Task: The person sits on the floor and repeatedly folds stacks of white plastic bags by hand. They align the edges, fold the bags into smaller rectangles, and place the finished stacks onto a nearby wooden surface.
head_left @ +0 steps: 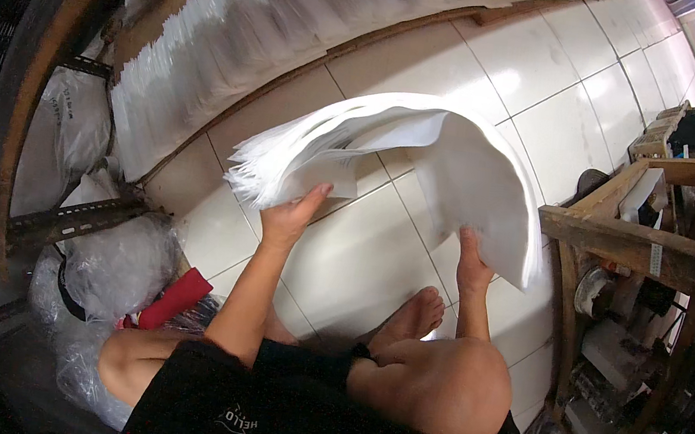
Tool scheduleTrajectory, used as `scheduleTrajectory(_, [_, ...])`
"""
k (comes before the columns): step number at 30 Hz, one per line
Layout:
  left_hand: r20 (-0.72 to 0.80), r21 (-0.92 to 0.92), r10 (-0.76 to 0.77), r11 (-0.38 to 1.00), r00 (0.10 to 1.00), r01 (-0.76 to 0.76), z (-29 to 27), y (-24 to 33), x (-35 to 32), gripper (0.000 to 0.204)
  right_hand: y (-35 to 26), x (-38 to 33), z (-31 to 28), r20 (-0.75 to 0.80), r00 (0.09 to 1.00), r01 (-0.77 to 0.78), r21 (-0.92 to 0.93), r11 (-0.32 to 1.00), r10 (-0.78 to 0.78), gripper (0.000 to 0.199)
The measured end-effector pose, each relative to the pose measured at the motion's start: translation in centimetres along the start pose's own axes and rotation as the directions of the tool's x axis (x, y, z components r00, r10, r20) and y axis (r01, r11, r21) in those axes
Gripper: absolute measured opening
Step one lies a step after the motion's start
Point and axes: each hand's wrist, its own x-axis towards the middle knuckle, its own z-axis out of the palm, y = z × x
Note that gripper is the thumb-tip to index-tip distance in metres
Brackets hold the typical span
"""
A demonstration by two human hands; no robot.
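A thick stack of white paper sheets (492,170) arches between my two hands above the tiled floor. My left hand (288,217) grips its left end, thumb on the near face, where the edges fan apart into many layers. At the right end, my right hand (473,267) is closed on the stack, thumb on the inner face and fingers hidden behind the paper. One loose sheet (401,137) hangs away from the rest under the arch. Faint print shows on a sheet near my left thumb.
Rows of plastic-wrapped white bundles (239,39) line a low wooden platform beyond the stack. A wooden frame shelf (640,240) with tools and parts stands on the right. Clear plastic bags (116,262) and a red roll (177,300) lie at the left, beside a perforated metal rack (42,232).
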Motion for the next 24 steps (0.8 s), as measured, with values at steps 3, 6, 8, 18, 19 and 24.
scheduleTrajectory(3, [-0.055, 0.037, 0.004, 0.999, 0.998, -0.002, 0.7, -1.4, 1.5, 0.039, -0.9, 0.0, 0.4, 0.036, 0.997, -0.074, 0.03, 0.997, 0.073, 0.038])
scheduleTrajectory(6, [-0.022, 0.149, 0.135, 0.98, 0.991, -0.131, 0.7, -0.8, 3.3, 0.037, -0.7, 1.2, 0.7, -0.043, 0.999, -0.03, 0.042, 0.999, 0.032, 0.037])
scheduleTrajectory(8, [-0.079, 0.055, 0.091, 0.995, 0.993, -0.087, 1.4, -1.3, 4.2, 0.036, 0.5, 2.3, 0.2, -0.033, 0.994, -0.102, 0.078, 0.992, 0.105, 0.04])
scheduleTrajectory(18, [0.452, -0.011, -0.651, 0.68, 0.61, 0.733, -4.8, 1.5, 9.4, 0.052, -7.5, 14.4, -6.2, 0.492, 0.783, -0.306, -0.228, 0.924, 0.38, 0.052])
scheduleTrajectory(19, [0.526, 0.037, -0.692, 0.599, 0.494, 0.8, -4.0, -0.4, 9.4, 0.052, -5.5, 15.5, -6.4, 0.507, 0.754, -0.296, -0.307, 0.905, 0.419, 0.054])
scheduleTrajectory(24, [0.514, 0.039, -0.754, 0.496, 0.408, 0.867, 0.7, -8.4, 5.1, 0.059, 7.1, 17.1, -3.7, 0.508, 0.653, -0.354, -0.451, 0.82, 0.561, 0.06])
